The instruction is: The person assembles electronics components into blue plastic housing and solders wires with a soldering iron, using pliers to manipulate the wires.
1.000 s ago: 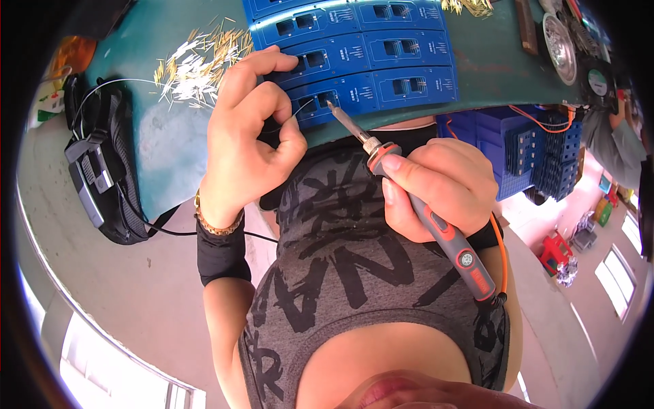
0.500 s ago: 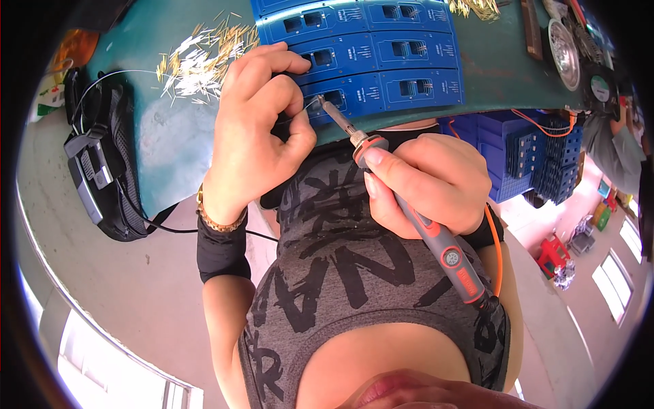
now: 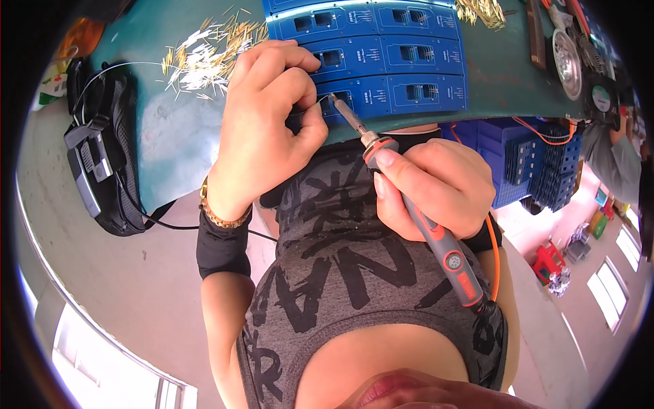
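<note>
The left hand [image 3: 269,129] is curled, thumb and forefinger pinched on a thin solder wire [image 3: 321,102] right at the near edge of the blue circuit panel [image 3: 381,61], its other fingertips resting on the panel's near-left boards. The right hand [image 3: 432,187] is wrapped firmly round the grey and red grip of a soldering iron [image 3: 415,204], whose metal tip meets the wire's end at the panel's nearest row. The panel lies on a green table [image 3: 177,150], almost flush with the table's near edge, so both hands work just over that edge with the person's body close below. Left of the panel a heap of loose brass pins [image 3: 204,54] lies on the table, with bare green surface nearer than it; right of the panel the surface is free up to a round metal part [image 3: 567,61]. Compared with a second ago, the left hand has closed from an open spread into a pinch, and the iron's tip has edged further onto the panel.
</note>
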The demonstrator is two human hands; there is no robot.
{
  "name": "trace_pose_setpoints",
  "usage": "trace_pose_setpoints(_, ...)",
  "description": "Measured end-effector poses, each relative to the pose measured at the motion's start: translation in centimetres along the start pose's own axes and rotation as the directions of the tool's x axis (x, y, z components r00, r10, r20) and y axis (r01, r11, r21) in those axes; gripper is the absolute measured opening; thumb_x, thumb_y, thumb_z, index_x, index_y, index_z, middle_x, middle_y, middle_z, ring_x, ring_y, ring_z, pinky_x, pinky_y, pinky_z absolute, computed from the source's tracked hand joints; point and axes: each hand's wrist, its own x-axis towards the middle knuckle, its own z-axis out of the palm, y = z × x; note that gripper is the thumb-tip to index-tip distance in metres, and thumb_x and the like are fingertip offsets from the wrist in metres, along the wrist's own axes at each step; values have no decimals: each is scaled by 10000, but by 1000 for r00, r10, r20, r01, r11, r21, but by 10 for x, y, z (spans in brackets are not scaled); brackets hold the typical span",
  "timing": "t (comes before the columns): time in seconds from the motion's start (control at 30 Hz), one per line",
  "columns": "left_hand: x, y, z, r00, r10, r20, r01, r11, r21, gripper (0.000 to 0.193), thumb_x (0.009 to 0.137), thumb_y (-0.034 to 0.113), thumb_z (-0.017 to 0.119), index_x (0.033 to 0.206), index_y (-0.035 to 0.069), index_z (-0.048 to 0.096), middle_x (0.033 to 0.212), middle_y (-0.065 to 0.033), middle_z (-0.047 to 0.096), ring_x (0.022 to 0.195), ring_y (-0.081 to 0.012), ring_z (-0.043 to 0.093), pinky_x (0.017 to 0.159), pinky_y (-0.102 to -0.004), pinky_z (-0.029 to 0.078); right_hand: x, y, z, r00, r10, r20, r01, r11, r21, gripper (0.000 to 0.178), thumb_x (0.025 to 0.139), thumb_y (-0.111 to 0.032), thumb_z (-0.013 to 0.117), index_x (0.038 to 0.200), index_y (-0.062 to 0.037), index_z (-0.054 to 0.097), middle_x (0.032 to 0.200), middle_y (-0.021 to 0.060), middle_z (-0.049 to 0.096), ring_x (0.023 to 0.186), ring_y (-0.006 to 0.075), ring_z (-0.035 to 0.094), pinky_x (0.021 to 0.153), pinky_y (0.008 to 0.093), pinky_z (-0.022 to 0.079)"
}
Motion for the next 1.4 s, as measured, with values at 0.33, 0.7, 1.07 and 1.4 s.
trace_pose_setpoints(0.33, -2, -2, -11, 996, 38, 78, -32, 997, -77, 188, 618, -40, 655, 712, 51, 521, 1136, -111, 605, 1181, -394, 526, 966, -480, 439, -3, 1, -9, 1000, 22, 16, -23, 997, 74, 329, 610, 22, 737, 935, 15, 683, 642, 41, 572, 465, 166, 523, 405, 263, 396)
trace_pose_setpoints(0.7, 1, 1, -9, 995, 43, 89, -41, 999, -26, 188, 614, -43, 659, 713, 49, 529, 1137, -116, 595, 1176, -411, 523, 963, -488, 444, -4, 4, -6, 998, -6, 55, 2, 996, 88, 340, 594, 25, 712, 932, 3, 697, 632, 80, 606, 421, 167, 486, 388, 265, 345)
trace_pose_setpoints(1.07, -5, -2, -5, 992, -104, -75, 88, 976, -199, 198, 654, 4, 750, 773, 85, 613, 1047, -65, 653, 1013, -277, 592, 898, -403, 428, -13, 10, -21, 998, 62, -33, -62, 998, 15, 361, 605, 18, 734, 964, 8, 704, 633, 48, 584, 454, 172, 520, 402, 266, 393)
trace_pose_setpoints(1.4, 6, -1, 8, 997, 71, -21, -70, 997, 38, 207, 672, 58, 804, 825, 108, 674, 1013, -24, 652, 1010, -256, 585, 895, -388, 408, -7, 11, -23, 997, 52, 59, -53, 998, 19, 312, 622, 18, 750, 927, 10, 683, 631, 37, 563, 464, 164, 514, 404, 265, 395)
